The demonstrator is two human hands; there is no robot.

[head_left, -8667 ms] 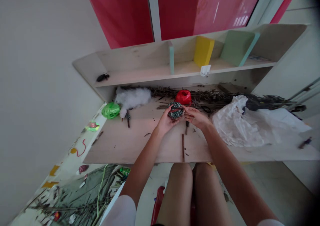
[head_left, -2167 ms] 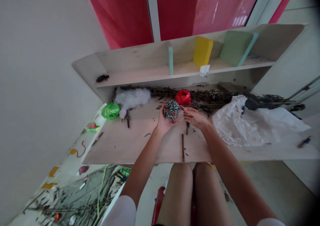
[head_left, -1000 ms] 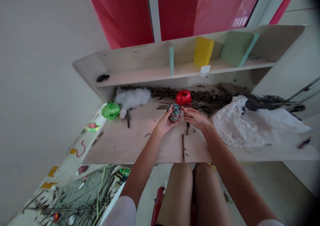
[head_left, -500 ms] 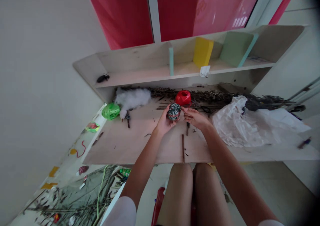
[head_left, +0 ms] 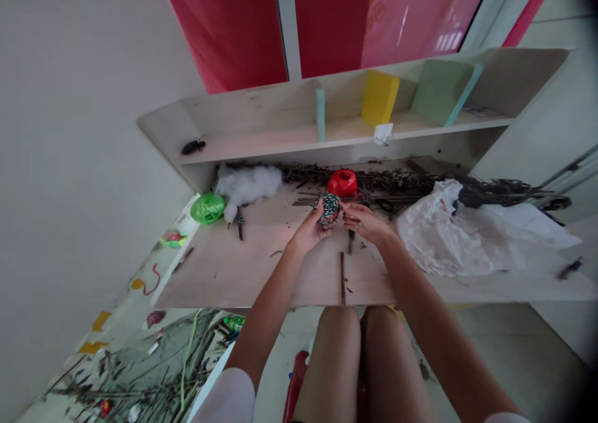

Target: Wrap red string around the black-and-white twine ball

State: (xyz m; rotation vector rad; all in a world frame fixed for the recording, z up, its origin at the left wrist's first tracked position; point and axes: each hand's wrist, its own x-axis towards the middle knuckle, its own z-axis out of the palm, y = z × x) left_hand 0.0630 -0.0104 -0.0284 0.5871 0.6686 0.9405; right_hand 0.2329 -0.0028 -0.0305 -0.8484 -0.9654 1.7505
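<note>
My left hand is wrapped round a ball of yarn, mottled dark green, white and black with some red at its lower side. The thumb lies over the ball's left edge. My right hand is close against the ball's right side, its thumb and fingers pinched together. Whatever is between those fingertips is too small to make out. Just behind the ball sits a roll of red plastic twine. A short dark stick lies below my right hand, and a longer brown stick lies nearer the desk edge.
White stuffing and a green twine roll are at the left. Dry twigs run along the back under a shelf. Crumpled white plastic covers the right side. More branches lie on the floor at lower left.
The yarn ball has turned and shifted slightly right in my left hand, whose thumb now shows over its edge. My right hand has stayed almost in place.
</note>
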